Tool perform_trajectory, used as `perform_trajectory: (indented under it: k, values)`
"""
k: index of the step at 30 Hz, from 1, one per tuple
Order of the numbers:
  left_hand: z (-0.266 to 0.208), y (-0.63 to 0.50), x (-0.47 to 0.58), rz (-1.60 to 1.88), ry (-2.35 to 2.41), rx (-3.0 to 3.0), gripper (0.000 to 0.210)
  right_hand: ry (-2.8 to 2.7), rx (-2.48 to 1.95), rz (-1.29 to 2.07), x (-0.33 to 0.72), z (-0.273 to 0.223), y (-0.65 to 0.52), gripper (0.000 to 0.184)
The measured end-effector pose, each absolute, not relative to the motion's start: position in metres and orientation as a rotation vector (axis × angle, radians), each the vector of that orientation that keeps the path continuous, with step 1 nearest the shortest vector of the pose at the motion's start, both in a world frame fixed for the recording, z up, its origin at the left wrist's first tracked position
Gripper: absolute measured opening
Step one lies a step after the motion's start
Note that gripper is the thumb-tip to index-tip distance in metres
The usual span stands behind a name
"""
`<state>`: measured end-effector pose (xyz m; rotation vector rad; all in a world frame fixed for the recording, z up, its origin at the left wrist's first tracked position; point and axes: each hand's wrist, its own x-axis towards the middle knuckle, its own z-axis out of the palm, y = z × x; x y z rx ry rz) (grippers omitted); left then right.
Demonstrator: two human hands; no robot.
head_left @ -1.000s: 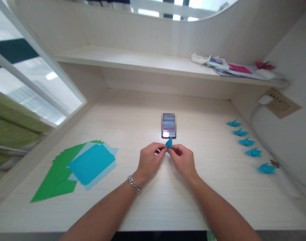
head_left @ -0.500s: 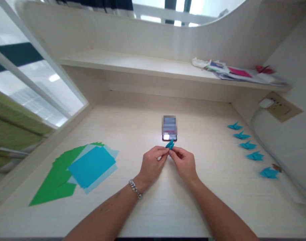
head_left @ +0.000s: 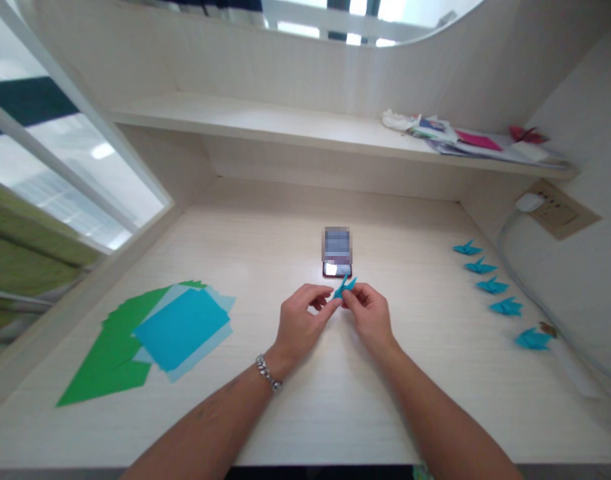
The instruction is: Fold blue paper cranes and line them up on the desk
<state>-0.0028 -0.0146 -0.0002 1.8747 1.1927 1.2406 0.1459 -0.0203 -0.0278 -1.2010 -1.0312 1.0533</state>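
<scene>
A small blue paper crane point(head_left: 344, 289) is between my two hands, just in front of the phone. My right hand point(head_left: 370, 311) pinches its right side between thumb and fingers. At its left side, the thumb and index finger of my left hand point(head_left: 305, 313) are closed on the edge. The crane's pointed tips stick up above my fingertips, and its lower part is hidden by them. A silver chain bracelet point(head_left: 268, 373) circles my left wrist.
Blue paper sheets point(head_left: 183, 330) lie over green sheets point(head_left: 105, 360) at left. Several finished blue cranes point(head_left: 492, 285) line the right side beside a white cable point(head_left: 525, 300). A phone point(head_left: 337, 253) lies ahead. Papers point(head_left: 478, 141) rest on the shelf point(head_left: 265, 123).
The crane has turned in my fingers, and its points now spread wider apart. My left fingers have loosened and lifted slightly. The view has shifted a little.
</scene>
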Motion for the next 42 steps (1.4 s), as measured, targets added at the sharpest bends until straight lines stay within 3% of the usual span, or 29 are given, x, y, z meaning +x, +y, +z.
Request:
perform_trajectory:
  k: [15, 42]
  values:
    - [-0.005, -0.014, -0.001, 1.293, 1.112, 1.920, 0.010, -1.075, -1.232, 0.994, 0.144, -0.026, -0.022, 0.020]
    - [-0.021, -0.001, 0.000, 1.114, 0.980, 1.162, 0.026, -1.064, -1.284, 1.104, 0.143, -0.023, -0.023, 0.022]
